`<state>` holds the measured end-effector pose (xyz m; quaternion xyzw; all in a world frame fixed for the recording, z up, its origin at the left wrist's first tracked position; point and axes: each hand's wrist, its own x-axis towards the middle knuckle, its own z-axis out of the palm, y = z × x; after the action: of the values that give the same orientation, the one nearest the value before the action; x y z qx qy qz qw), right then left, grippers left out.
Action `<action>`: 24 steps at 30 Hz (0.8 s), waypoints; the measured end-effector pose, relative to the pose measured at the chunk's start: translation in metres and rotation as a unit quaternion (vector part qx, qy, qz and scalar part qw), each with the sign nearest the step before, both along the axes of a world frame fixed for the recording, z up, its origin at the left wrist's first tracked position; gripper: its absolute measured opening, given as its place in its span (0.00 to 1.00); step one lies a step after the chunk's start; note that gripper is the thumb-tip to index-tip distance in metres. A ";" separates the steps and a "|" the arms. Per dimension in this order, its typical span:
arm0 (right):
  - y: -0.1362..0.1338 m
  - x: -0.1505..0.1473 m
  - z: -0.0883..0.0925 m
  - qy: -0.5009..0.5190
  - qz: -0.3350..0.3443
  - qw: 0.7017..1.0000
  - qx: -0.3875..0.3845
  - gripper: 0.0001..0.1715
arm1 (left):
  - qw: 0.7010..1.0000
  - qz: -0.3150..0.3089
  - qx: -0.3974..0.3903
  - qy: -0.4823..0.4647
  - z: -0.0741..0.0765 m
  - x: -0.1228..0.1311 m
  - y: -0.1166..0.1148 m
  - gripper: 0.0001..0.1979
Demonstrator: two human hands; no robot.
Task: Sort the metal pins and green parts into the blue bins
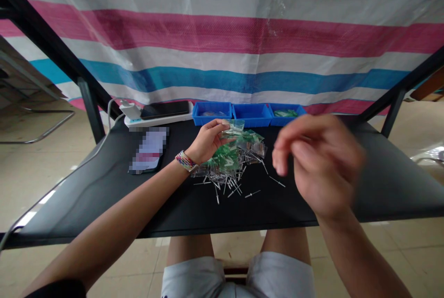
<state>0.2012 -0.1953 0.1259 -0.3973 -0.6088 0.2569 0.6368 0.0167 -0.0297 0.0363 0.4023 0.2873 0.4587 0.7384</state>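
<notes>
My left hand (207, 142), with a woven bracelet at the wrist, pinches a small clear plastic bag (233, 127) between thumb and fingers. It hovers at the far left of a heap of green-tinted plastic bags (226, 155). Below and among them lie many blind rivets (227, 182) with thin metal stems; a few are scattered loose on the black table. Nearer the camera, my right hand (322, 164) is raised to the right of the heap. Its fingers are curled but smeared by motion, so whether anything is in them is unclear.
Three blue bins (251, 115) stand in a row along the back; the right one contains green bags. A white power strip (157, 119) carries a dark phone (165, 109). Another phone (148, 151) lies at left. Striped sheeting (222, 34) hangs behind the black table (385, 173).
</notes>
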 end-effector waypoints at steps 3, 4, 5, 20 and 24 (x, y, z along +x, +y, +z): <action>0.061 0.010 -0.023 -0.013 -0.022 0.992 -0.126 0.15 | 1.000 0.012 -0.006 0.004 -0.001 0.000 0.000 0.08; 0.080 0.014 -0.033 -0.016 -0.007 0.982 -0.185 0.20 | 1.000 0.016 -0.006 0.007 -0.001 0.000 -0.001 0.08; 0.096 0.017 -0.042 -0.006 0.016 0.970 -0.242 0.24 | 1.000 0.021 -0.004 0.013 0.000 0.001 -0.001 0.09; 0.111 0.010 -0.095 0.171 0.168 0.924 -0.297 0.19 | 0.983 -0.070 0.108 0.128 0.003 -0.002 -0.005 0.15; 0.109 0.011 -0.091 0.182 0.171 0.924 -0.291 0.21 | 0.967 -0.109 0.163 0.164 0.003 -0.005 -0.002 0.13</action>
<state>0.2119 -0.0860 0.0346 -0.4012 -0.4394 0.5957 0.5395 0.0114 -0.0321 0.0397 0.6157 0.2803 0.3438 0.6512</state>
